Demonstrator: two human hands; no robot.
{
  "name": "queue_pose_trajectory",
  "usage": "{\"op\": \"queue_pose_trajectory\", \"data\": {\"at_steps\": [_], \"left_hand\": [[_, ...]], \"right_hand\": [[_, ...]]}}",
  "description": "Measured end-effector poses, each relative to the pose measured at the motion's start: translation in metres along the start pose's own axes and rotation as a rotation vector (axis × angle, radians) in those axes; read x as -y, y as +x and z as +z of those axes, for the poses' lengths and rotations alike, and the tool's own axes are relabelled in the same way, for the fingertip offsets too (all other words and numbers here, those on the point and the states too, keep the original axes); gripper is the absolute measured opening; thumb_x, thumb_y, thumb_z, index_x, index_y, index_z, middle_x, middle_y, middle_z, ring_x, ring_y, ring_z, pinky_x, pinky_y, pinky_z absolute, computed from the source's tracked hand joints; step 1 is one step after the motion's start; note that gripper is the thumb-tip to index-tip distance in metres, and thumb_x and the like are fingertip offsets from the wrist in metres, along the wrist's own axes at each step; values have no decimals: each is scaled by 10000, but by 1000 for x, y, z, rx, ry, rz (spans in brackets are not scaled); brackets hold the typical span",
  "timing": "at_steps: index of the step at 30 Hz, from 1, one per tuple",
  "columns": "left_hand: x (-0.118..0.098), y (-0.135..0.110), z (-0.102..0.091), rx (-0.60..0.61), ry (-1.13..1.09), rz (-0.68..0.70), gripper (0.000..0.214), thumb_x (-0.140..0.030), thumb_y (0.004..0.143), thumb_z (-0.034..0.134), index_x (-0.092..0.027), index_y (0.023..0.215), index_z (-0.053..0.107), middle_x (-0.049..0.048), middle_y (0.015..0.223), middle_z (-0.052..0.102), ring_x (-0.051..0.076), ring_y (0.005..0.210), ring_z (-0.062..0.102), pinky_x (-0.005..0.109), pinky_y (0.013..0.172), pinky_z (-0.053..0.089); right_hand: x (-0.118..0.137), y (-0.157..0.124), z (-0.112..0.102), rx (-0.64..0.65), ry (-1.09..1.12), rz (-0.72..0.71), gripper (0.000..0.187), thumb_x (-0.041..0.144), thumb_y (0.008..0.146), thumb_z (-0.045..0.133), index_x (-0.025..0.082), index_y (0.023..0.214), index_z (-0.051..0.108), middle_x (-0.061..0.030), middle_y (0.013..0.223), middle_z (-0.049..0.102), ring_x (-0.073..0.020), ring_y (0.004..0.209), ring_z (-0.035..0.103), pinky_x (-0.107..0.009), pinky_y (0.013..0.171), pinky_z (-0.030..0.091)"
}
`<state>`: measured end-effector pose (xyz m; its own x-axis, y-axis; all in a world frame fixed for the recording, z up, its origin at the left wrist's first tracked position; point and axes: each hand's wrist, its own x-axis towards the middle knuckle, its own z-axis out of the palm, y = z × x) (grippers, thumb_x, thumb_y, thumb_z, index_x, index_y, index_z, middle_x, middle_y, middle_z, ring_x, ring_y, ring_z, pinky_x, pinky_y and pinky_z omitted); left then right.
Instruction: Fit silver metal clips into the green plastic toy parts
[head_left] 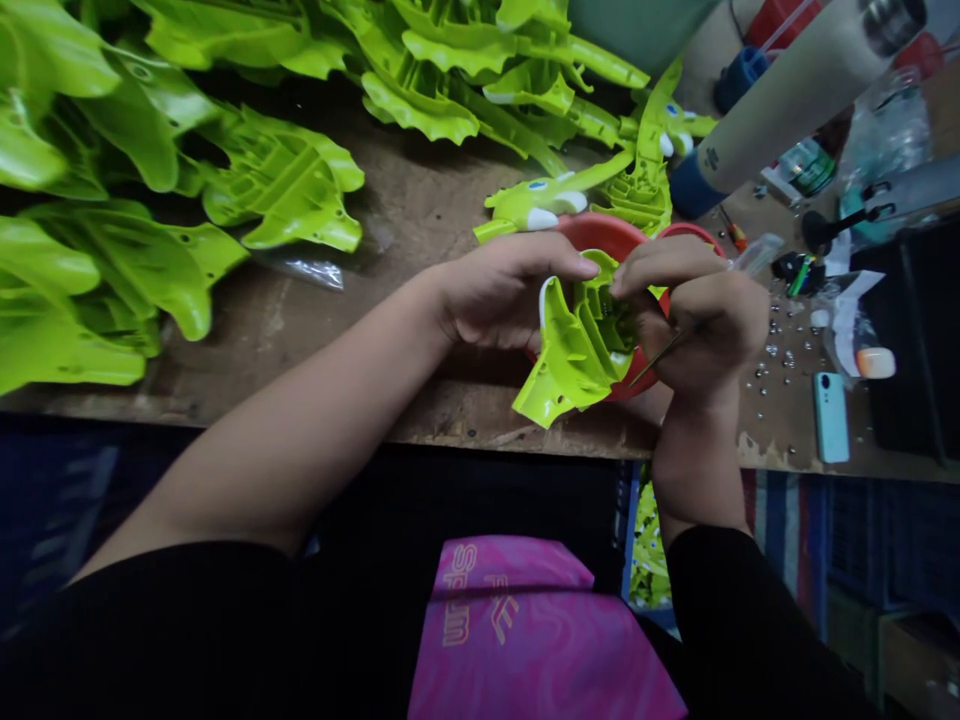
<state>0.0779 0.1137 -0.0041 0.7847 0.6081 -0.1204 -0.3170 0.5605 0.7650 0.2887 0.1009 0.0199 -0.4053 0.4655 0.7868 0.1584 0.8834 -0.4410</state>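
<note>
**A:** How many parts are in the hands?

**B:** One, a lime-green molded plastic part (574,350), held over a red plastic bowl (600,235). The hands hide most of the bowl.

**A:** And around it?

**B:** On the wooden workbench (420,190), a heap of lime-green parts (135,200) lies to the left, too overlapped to count. Two green pieces with white and blue patches (536,200) lie just beyond the bowl. To the right are dozens of small metal beads (772,365), one pale-blue phone (831,418) and one cream tube with a blue end (780,120).

**A:** What about the hands?

**B:** Both forearms reach in from the near side of the bench. The left hand (502,300) has its fingers together, curled over the part's upper edge. The right hand (697,330) has its fingers curled together around a thin metal pick (664,355), with the pick's tip beside the part.

**A:** Anything below?

**B:** A pink printed cloth (510,630), below the bench edge.
</note>
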Motion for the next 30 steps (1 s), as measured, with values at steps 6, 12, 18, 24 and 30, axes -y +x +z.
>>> {"op": "queue_pose_trajectory", "data": {"at_steps": [6,12,18,24,30], "left_hand": [[-1,-1,2,69,-36,34,430,-365,954,579,-133,1285,725,100,1112,855,388,1219,831,620,1087,679],[1,-1,3,49,-56,21,439,-375,951,604,-144,1300,734,82,1198,850,396,1230,821,645,1109,659],[1,-2,7,41,-70,57,368,-368,949,606,-165,1211,766,37,1087,844,386,1242,814,638,1117,637],[3,-1,6,29,-106,37,292,-335,961,596,-142,1109,759,55,950,840,360,1141,844,668,1124,630],[4,3,5,-25,-136,127,294,-305,900,727,-205,1175,740,43,962,827,373,1069,864,680,1061,685]], "right_hand": [[0,2,1,8,-29,-25,375,77,980,651,264,751,420,33,949,808,-174,864,778,-403,786,696],[4,5,0,38,-92,-23,350,153,1030,651,279,783,436,26,931,816,-184,860,781,-403,802,687],[2,3,-3,32,-119,-77,287,206,1068,629,286,813,523,44,980,816,-187,906,790,-411,793,678],[1,-2,-6,71,-103,-18,224,149,1008,669,344,923,601,47,1095,814,-215,926,767,-417,819,647],[3,5,-4,27,-182,58,291,291,1013,793,314,876,538,10,1082,855,-236,986,797,-470,937,648]]}}
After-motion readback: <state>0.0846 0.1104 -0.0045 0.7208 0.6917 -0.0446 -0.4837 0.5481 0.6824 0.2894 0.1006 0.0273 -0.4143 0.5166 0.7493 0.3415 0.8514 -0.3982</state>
